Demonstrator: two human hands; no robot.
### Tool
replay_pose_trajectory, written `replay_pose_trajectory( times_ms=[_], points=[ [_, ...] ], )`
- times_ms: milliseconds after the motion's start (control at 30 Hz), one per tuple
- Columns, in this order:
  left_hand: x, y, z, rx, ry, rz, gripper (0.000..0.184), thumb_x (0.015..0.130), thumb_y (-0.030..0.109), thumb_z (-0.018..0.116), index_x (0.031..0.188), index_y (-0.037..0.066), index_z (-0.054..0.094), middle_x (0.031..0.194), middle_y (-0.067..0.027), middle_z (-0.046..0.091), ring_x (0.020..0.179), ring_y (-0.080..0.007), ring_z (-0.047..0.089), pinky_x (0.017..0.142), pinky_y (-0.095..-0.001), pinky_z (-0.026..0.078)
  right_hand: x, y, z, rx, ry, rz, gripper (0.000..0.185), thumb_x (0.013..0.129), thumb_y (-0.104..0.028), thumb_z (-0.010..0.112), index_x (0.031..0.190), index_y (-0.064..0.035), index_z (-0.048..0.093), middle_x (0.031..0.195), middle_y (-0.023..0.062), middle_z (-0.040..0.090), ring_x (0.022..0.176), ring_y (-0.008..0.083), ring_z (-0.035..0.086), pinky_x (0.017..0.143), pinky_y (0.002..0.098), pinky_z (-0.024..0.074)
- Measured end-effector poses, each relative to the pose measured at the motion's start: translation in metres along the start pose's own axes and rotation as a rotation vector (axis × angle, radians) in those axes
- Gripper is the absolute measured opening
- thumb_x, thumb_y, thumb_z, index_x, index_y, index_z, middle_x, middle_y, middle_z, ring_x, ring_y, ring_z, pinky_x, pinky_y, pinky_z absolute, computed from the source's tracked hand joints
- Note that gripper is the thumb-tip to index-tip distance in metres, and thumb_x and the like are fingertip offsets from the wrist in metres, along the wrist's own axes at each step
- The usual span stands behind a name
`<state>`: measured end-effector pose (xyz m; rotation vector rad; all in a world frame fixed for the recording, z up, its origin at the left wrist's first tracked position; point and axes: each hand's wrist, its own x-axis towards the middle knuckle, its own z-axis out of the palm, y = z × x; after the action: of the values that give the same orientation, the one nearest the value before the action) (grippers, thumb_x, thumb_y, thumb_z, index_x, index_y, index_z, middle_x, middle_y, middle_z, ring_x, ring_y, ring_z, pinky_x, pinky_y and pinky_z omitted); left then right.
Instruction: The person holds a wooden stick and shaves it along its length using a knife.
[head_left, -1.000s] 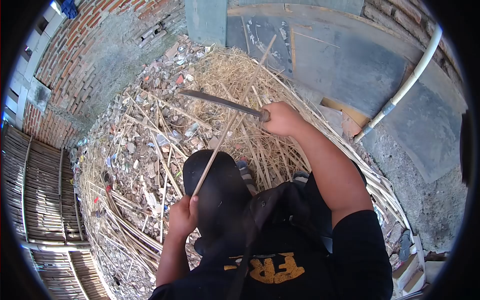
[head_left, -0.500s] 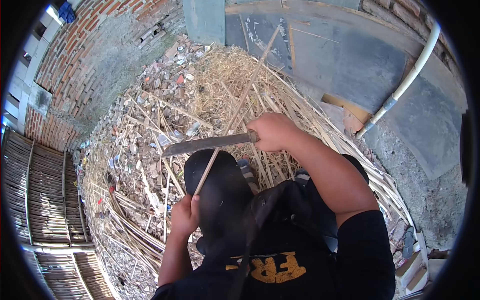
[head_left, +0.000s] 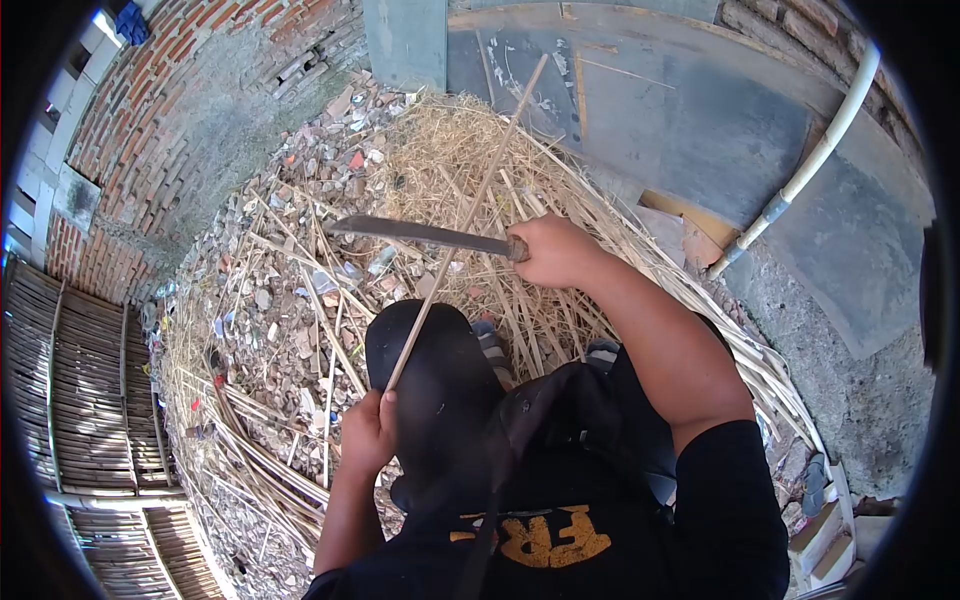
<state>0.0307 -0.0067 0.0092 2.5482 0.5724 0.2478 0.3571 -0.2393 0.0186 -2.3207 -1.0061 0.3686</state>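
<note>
My left hand (head_left: pixel 368 432) is closed around the near end of a long, thin bamboo strip (head_left: pixel 466 226), beside my left knee. From there the strip slants away over the knee, its far end towards the grey panels. My right hand (head_left: pixel 552 252) grips the short handle of a machete (head_left: pixel 425 234). Its dark, broad blade points left and crosses the strip about midway along it. I cannot tell for certain whether the edge touches the strip.
Split bamboo strips (head_left: pixel 640 262) lie in a long heap to the right, with dry shavings (head_left: pixel 440 135) ahead. Rubble (head_left: pixel 262 298) covers the ground at left. A brick wall (head_left: pixel 150 130), a slatted bamboo screen (head_left: pixel 85 380) and a pale pipe (head_left: pixel 815 160) stand around.
My right hand and the machete have moved away from me, farther up the strip, and the blade tilts differently. The left hand keeps its hold in nearly the same place.
</note>
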Motion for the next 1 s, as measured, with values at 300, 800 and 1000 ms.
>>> replay_pose_trajectory(
  times_ms=[300, 800, 1000],
  points=[
    [-0.001, 0.006, -0.002, 0.03, 0.002, -0.023, 0.045, 0.108, 0.031, 0.058, 0.075, 0.0, 0.053, 0.063, -0.0259, 0.058, 0.06, -0.0479, 0.062, 0.056, -0.0509, 0.046, -0.011, -0.029, -0.002, -0.106, -0.085, -0.097, 0.02, 0.075, -0.019, 0.072, 0.093, -0.0112, 0.073, 0.085, 0.0172, 0.072, 0.089, 0.04, 0.071, 0.077, 0.052, 0.0549],
    [0.0, 0.001, -0.001, 0.022, -0.001, -0.005, 0.046, 0.108, 0.031, 0.057, 0.074, 0.001, 0.052, 0.061, -0.0258, 0.058, 0.059, -0.0483, 0.061, 0.054, -0.0528, 0.044, 0.002, 0.005, 0.001, 0.022, -0.045, -0.007, 0.019, 0.078, -0.018, 0.07, 0.096, -0.0105, 0.073, 0.086, 0.0155, 0.072, 0.089, 0.0371, 0.072, 0.078, 0.05, 0.0551],
    [0.0, 0.001, -0.001, 0.016, -0.002, -0.018, 0.046, 0.108, 0.031, 0.057, 0.074, 0.001, 0.052, 0.061, -0.0258, 0.058, 0.059, -0.0484, 0.06, 0.055, -0.0525, 0.044, 0.0, 0.002, 0.001, 0.011, -0.014, -0.048, 0.024, 0.076, -0.017, 0.072, 0.098, -0.0063, 0.071, 0.083, 0.0191, 0.07, 0.085, 0.0404, 0.07, 0.077, 0.0512, 0.0544]
  ],
)
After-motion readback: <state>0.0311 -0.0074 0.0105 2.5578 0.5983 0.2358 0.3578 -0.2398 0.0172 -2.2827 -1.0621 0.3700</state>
